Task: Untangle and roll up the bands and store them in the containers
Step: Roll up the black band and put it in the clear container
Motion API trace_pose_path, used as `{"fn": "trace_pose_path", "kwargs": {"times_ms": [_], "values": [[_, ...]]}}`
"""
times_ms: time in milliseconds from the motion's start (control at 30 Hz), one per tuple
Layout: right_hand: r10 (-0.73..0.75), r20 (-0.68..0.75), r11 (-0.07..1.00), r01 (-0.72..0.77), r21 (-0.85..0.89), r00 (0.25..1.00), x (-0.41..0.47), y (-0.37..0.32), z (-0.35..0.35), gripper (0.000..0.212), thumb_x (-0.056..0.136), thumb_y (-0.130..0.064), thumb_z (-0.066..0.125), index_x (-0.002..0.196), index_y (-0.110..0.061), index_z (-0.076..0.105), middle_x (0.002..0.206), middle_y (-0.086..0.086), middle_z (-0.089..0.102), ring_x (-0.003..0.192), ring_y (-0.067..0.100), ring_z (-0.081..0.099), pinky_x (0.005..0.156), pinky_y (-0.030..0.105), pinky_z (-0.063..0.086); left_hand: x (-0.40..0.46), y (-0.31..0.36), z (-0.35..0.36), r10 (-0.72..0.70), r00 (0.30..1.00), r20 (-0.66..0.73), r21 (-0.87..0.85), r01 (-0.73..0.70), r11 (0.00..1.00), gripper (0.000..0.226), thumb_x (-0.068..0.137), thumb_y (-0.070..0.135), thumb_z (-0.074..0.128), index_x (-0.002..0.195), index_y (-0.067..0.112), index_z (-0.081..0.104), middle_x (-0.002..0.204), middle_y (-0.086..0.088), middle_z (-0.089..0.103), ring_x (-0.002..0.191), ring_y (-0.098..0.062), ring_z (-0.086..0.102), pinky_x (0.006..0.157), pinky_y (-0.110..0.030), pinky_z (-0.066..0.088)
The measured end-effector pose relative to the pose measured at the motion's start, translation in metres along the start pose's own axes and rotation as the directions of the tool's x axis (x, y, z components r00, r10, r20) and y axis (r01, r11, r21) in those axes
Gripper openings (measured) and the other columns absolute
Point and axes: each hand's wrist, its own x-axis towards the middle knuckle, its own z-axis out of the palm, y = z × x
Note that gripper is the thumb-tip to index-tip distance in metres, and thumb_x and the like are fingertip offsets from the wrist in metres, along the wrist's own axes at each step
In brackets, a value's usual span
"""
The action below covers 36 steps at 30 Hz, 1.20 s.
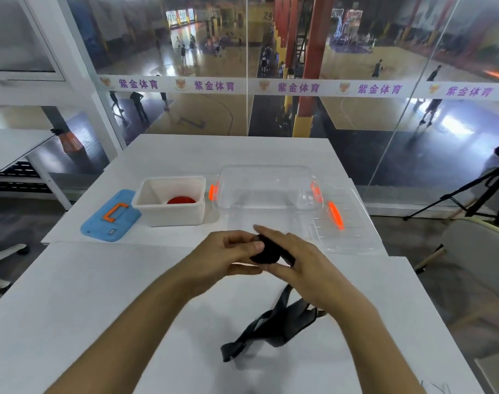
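Observation:
A black band is partly wound into a tight roll [266,253] held between both hands above the table's middle. My left hand [228,257] pinches the roll from the left, thumb on top. My right hand [302,265] wraps it from the right, fingers stretched over it. The band's loose tail [273,327] hangs under my right wrist and lies crumpled on the white table [86,308]. A white tub [171,214] at the back left holds a red roll [181,199]. Beside it stands a clear container [268,172] with orange latches.
A blue lid with an orange handle [110,216] lies left of the white tub. A clear lid [344,223] with an orange handle rests right of the clear container. A glass wall rises behind the table; a tripod [481,191] stands at the right.

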Motion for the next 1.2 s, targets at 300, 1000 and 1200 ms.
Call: {"fn": "trace_pose_path", "kwargs": {"times_ms": [300, 1000, 1200], "values": [[-0.024, 0.111, 0.997, 0.015, 0.080, 0.994, 0.000, -0.005, -0.006, 0.070, 0.093, -0.032, 0.075, 0.147, -0.062, 0.041, 0.106, -0.002, 0.066, 0.079, 0.009, 0.051, 0.082, 0.024, 0.049, -0.001, 0.011, -0.010, 0.035, 0.999, 0.036, 0.282, -0.044, 0.958, 0.023, 0.091, 0.016, 0.074, 0.112, 0.009, 0.078, 0.102, -0.008, 0.081, 0.098, -0.022, 0.078, 0.088, -0.031, 0.061], [0.217, -0.368, 0.947, -0.104, 0.303, 0.904, -0.004, -0.021, 0.050, 0.075, 0.089, -0.041, 0.070, 0.148, -0.061, 0.027, 0.131, -0.018, 0.061, 0.116, 0.003, 0.062, 0.097, 0.029, 0.054, 0.005, -0.023, 0.041, 0.054, 0.947, -0.317, -0.261, -0.142, 0.955, 0.027, 0.095, 0.027, 0.068, 0.115, 0.011, 0.074, 0.106, -0.009, 0.080, 0.100, -0.026, 0.077, 0.093, -0.035, 0.057], [0.086, -0.213, 0.986, -0.053, 0.159, 0.973, -0.003, -0.016, 0.023, 0.069, 0.094, -0.044, 0.068, 0.149, -0.061, 0.030, 0.132, -0.020, 0.060, 0.115, 0.005, 0.060, 0.099, 0.033, 0.053, 0.001, -0.012, 0.022, 0.005, 0.989, -0.150, -0.047, -0.012, 0.999, 0.026, 0.097, 0.029, 0.066, 0.114, 0.012, 0.076, 0.108, -0.005, 0.080, 0.102, -0.019, 0.075, 0.093, -0.034, 0.059]]}}
